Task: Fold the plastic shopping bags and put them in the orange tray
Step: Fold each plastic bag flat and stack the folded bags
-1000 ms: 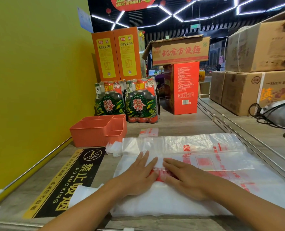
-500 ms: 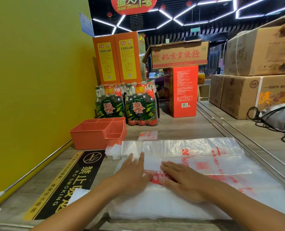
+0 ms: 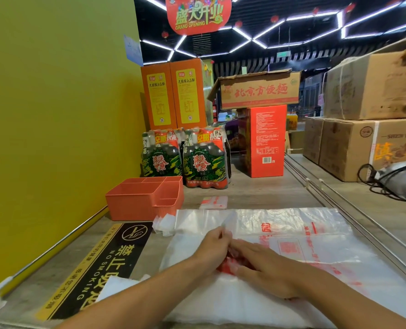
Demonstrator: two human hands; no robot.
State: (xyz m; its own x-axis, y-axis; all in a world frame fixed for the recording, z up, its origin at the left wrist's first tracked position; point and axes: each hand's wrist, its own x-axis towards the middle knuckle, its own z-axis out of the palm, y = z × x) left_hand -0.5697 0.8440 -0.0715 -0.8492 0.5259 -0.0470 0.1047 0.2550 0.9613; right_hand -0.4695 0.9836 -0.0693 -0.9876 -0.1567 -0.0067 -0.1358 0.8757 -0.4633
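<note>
A stack of thin white plastic shopping bags (image 3: 304,236) with red print lies flat on the wooden counter in front of me. My left hand (image 3: 212,250) pinches the edge of the top bag and lifts it a little off the stack. Beside it, my right hand (image 3: 265,269) lies flat and presses on the partly folded strip of that bag. The orange tray (image 3: 135,203), divided into compartments, stands at the back left by the yellow wall. A small folded bag (image 3: 213,202) lies on the counter just right of the tray.
Two packs of green bottles (image 3: 185,160) stand behind the tray, with orange and red cartons behind them. Cardboard boxes (image 3: 363,143) and black cables (image 3: 387,184) fill the right side beyond metal rails. A black no-smoking sticker (image 3: 106,262) lies left of the bags.
My left hand went from lying flat on the bag to curling its fingers and pinching up the bag's edge. The right hand stayed pressing in place.
</note>
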